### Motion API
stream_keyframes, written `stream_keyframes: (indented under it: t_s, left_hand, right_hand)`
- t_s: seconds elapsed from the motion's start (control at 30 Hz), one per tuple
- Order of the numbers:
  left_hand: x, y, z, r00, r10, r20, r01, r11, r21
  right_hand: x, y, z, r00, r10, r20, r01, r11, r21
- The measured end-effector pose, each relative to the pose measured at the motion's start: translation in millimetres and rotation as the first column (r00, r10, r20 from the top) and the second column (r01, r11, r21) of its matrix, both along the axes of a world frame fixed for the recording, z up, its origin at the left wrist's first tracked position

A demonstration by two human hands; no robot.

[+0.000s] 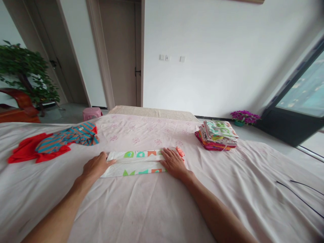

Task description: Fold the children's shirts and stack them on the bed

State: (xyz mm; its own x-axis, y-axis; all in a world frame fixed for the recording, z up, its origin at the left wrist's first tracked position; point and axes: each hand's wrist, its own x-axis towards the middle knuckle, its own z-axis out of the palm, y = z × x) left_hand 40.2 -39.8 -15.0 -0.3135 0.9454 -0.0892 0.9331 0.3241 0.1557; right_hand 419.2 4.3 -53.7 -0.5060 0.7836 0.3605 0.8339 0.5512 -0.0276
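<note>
A white garment with green, teal and orange prints lies folded into a long flat strip on the sheet. At its left end is my left hand, fingers curled at the edge and thumb on top of the fabric; its fingertips are partly hidden. My right hand rests flat over the other end, fingers stretched out, covering part of the print. A bunched coral-coloured bit of fabric sticks out just beyond the right fingers.
A stack of folded clothes stands at the right on the pale sheet. Red clothing and a striped blue-orange garment lie at the left. Dark cords cross the right side. A pink stool stands beyond.
</note>
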Motion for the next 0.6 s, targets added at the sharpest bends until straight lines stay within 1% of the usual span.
stream_keyframes:
  t_s: [0.1, 0.17, 0.27, 0.33, 0.37, 0.4, 0.47, 0.53, 0.6]
  left_hand:
    - [-4.2, 1.7, 0.7, 0.999, 0.015, 0.041, -0.014, 1.000, -0.025]
    - [-7.4, 3.3, -1.4, 0.996, 0.003, 0.090, -0.002, 1.000, -0.006]
    - [-11.0, 6.8, -7.4, 0.979, -0.010, 0.203, -0.007, 0.996, 0.084]
    - [-10.7, 9.3, -10.6, 0.931, -0.037, 0.363, -0.021, 0.988, 0.156]
    - [-9.4, 10.2, -11.0, 0.879, -0.060, 0.474, -0.032, 0.982, 0.184]
    - [-7.4, 10.9, -10.2, 0.803, -0.082, 0.590, -0.048, 0.978, 0.202]
    - [-1.3, 11.2, -5.2, 0.617, -0.115, 0.778, -0.088, 0.973, 0.214]
    - [6.9, 11.0, 3.4, 0.448, -0.143, 0.882, -0.116, 0.970, 0.216]
    - [17.2, 11.6, 13.0, 0.330, -0.161, 0.930, -0.142, 0.966, 0.218]
  right_hand:
    - [-0.1, -0.5, 2.2, 1.000, 0.010, -0.012, -0.011, 1.000, -0.029]
    - [-0.3, -0.5, 3.4, 1.000, 0.017, -0.017, -0.018, 0.999, -0.046]
    - [-1.0, -1.8, 7.6, 0.999, 0.017, -0.039, -0.019, 0.997, -0.073]
    - [-1.5, -4.4, 12.7, 0.997, 0.027, -0.072, -0.033, 0.996, -0.087]
    - [-1.8, -6.2, 15.7, 0.995, 0.048, -0.089, -0.056, 0.994, -0.091]
    - [-1.9, -8.2, 18.7, 0.991, 0.083, -0.103, -0.092, 0.991, -0.093]
    - [-2.2, -12.2, 23.2, 0.976, 0.184, -0.113, -0.195, 0.976, -0.096]
    - [-2.3, -15.1, 24.8, 0.954, 0.278, -0.112, -0.290, 0.949, -0.120]
    - [-2.3, -16.0, 23.3, 0.939, 0.322, -0.118, -0.337, 0.929, -0.152]
